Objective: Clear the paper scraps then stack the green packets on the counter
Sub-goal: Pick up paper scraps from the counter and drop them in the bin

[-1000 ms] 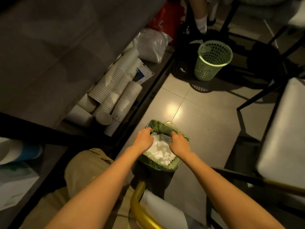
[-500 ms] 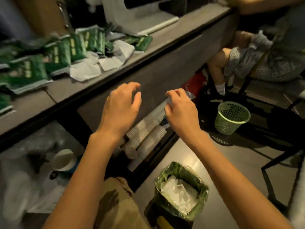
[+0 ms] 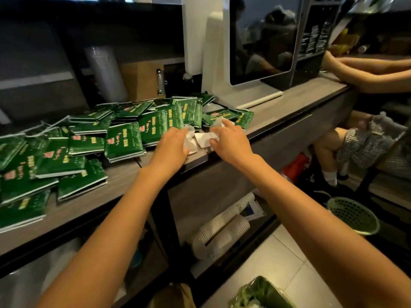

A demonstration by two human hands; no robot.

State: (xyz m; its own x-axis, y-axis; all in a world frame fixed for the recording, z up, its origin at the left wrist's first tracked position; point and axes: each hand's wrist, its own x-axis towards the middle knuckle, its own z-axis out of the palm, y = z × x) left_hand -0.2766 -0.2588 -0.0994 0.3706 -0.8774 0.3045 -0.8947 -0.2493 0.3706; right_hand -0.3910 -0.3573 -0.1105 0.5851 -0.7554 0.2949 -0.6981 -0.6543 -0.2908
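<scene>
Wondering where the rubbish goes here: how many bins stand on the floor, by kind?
Green mesh basket: 1
Bin lined with a green bag: 1
Total: 2
</scene>
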